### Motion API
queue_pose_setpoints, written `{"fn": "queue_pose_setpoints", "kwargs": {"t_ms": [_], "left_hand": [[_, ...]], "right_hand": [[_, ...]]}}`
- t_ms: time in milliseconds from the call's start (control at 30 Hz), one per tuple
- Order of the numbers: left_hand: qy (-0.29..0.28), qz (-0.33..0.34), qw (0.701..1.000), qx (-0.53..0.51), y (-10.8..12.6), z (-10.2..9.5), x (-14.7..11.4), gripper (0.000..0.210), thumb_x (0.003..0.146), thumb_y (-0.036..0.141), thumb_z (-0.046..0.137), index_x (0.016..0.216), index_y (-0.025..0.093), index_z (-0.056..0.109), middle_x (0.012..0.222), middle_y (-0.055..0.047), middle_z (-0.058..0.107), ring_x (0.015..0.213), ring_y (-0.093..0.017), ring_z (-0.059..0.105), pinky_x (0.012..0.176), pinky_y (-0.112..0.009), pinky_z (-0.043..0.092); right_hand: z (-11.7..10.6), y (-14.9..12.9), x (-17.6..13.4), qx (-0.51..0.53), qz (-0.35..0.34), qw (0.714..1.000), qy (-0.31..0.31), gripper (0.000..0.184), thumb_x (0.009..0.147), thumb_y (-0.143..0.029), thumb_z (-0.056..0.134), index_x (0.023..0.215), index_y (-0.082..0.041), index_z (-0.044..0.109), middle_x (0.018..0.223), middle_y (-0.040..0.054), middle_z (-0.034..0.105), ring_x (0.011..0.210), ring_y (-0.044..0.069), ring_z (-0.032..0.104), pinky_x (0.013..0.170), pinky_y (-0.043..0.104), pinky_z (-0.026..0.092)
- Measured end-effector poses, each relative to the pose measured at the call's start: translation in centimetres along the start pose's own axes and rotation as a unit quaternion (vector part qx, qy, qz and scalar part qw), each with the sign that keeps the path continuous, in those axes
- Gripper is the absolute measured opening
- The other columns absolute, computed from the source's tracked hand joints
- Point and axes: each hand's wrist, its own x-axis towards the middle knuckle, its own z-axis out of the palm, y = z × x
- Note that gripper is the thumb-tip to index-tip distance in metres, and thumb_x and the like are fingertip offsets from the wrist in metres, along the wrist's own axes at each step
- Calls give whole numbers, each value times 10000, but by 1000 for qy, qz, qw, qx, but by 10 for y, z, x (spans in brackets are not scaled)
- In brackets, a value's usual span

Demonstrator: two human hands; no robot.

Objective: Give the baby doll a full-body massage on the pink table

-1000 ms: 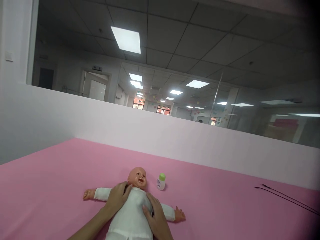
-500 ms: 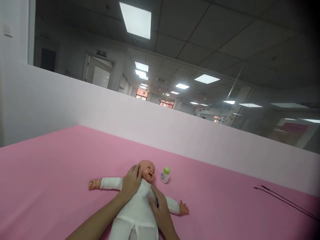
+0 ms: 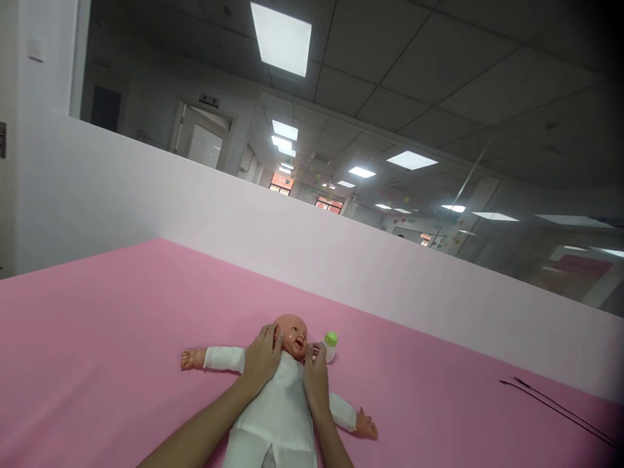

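A baby doll (image 3: 275, 409) with a bare head and white clothing lies on its back, arms spread wide. My left hand (image 3: 263, 354) rests against the side of the doll's head, fingers stretched along its cheek. At the other side of the doll's chin is my right hand (image 3: 316, 374), its fingers bent together close to the face. Whether anything is between those fingertips is too small to make out. Just behind that hand stands a small bottle (image 3: 332, 339) with a green cap, partly covered by the fingers.
A pink sheet (image 3: 121, 312) covers the surface under the doll. Two thin dark rods or cords (image 3: 556, 406) lie at the far right. A low white wall (image 3: 273, 240) with glass above it runs along the back.
My right hand has moved up from the doll's chest to beside its chin, and its fingers have drawn together. My left hand stays at the head. The view has shifted slightly.
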Motion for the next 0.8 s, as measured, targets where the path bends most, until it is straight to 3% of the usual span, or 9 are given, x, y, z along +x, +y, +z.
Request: {"fn": "queue_pose_setpoints", "kwargs": {"t_ms": [100, 233, 400, 567, 800], "left_hand": [[2, 4, 1000, 0, 0, -1, 0, 423, 1066, 406, 312, 1358, 206, 544, 1379, -98, 626, 1175, -234, 646, 924, -332, 482], [-1, -2, 1000, 7, 2, -5, -2, 406, 1061, 425, 327, 1323, 209, 551, 1358, -98, 637, 1148, -246, 655, 883, -341, 477], [-16, -24, 999, 18, 9, -14, -4, 448, 1032, 530, 377, 1279, 204, 559, 1297, -113, 659, 1101, -260, 664, 855, -347, 471], [-37, -38, 998, 28, 13, -19, -5, 574, 964, 652, 450, 1316, 206, 531, 1337, -117, 643, 1118, -271, 665, 854, -336, 474], [-48, -26, 997, 51, 5, -16, -7, 523, 1042, 541, 290, 1384, 218, 519, 1347, -120, 662, 1149, -281, 665, 868, -357, 472]], "right_hand": [[8, 10, -5, 33, 5, 999, -8, 735, 949, -736, 239, 1356, -180, 495, 1316, 176, 673, 1194, 296, 656, 972, 388, 510], [5, 9, -14, 39, -2, 998, -44, 744, 962, -725, 265, 1406, -194, 538, 1419, 140, 626, 1328, 303, 570, 1073, 414, 451], [1, -1, -19, 35, -13, 998, -49, 727, 978, -676, 314, 1451, -166, 527, 1463, 139, 592, 1381, 298, 520, 1143, 430, 393], [-1, -6, -20, 51, -29, 996, -61, 716, 975, -674, 368, 1489, -195, 502, 1475, 122, 586, 1378, 284, 530, 1132, 411, 420], [-7, -2, -24, -8, -15, 997, -76, 707, 997, -672, 279, 1467, -204, 525, 1453, 131, 605, 1361, 319, 546, 1119, 469, 420]]}}
